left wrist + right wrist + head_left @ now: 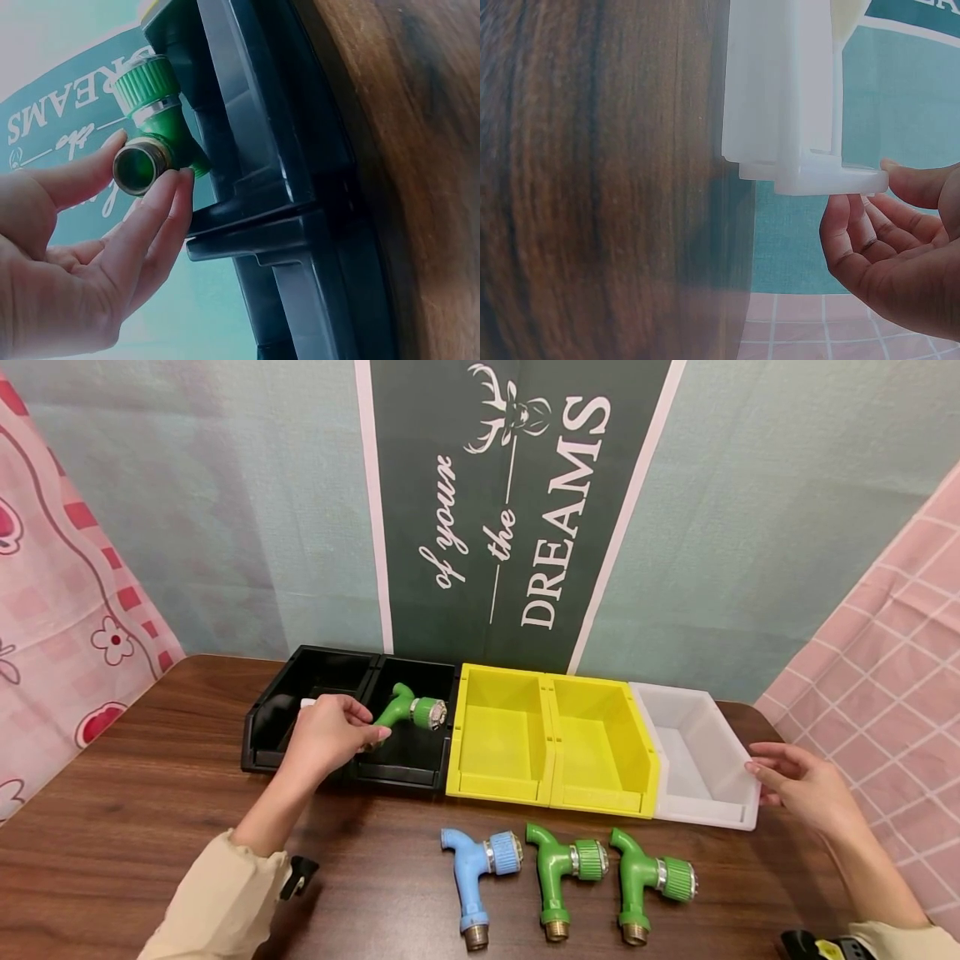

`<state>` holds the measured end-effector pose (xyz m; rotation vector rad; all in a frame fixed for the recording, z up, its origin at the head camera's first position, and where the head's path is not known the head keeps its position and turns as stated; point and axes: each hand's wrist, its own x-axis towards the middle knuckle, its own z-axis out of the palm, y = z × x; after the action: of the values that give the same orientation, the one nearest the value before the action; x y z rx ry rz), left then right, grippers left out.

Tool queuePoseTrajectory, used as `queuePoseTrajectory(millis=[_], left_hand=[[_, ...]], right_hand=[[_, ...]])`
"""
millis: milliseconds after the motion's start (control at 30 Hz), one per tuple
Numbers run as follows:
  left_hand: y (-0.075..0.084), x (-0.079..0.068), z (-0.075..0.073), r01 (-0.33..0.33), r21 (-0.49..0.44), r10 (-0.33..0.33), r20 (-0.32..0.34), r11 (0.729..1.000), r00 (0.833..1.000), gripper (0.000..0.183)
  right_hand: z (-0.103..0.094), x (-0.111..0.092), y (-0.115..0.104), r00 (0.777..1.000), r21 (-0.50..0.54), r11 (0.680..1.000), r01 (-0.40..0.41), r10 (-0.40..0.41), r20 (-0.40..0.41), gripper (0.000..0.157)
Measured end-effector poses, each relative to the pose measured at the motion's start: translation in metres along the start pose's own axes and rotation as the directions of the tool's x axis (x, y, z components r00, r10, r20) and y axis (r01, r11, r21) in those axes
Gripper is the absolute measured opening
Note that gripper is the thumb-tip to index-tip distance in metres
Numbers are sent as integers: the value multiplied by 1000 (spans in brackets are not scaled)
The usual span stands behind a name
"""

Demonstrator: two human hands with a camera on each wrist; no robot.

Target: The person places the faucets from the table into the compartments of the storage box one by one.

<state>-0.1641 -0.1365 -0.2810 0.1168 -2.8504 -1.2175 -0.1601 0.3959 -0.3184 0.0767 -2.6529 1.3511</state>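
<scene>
A green tap (pixel 406 707) is pinched near its threaded end by my left hand (pixel 330 735), over the second black bin (pixel 405 775) from the left. In the left wrist view, the thumb and fingers grip the tap's brass end (pixel 139 166), whose opening faces the camera. At the far right, my right hand (pixel 810 789) holds the side edge of a white bin (pixel 738 814). The right wrist view shows the thumb on the bin's rim (pixel 862 180) and the fingers against its outer side.
A blue tap (pixel 468 872) and two green taps (pixel 553 877), (pixel 636 877) lie on the wooden table (pixel 375 877) in front of the bins. Two yellow bins (pixel 498 789), (pixel 603 800) stand between the black and white ones. Another black bin (pixel 266 760) is leftmost. A printed cloth (pixel 315 527) hangs behind.
</scene>
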Motion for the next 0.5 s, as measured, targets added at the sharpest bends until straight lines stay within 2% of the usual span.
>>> queuePoseTrajectory(millis=[233, 500], left_hand=[[5, 2, 1, -5, 36, 6, -28, 999, 1000, 28], [6, 5, 5, -5, 73, 11, -72, 997, 997, 26]], right_hand=[[0, 0, 0, 1000, -4, 1000, -2, 2, 3, 33], [0, -1, 0, 1000, -9, 1000, -4, 4, 7, 29]])
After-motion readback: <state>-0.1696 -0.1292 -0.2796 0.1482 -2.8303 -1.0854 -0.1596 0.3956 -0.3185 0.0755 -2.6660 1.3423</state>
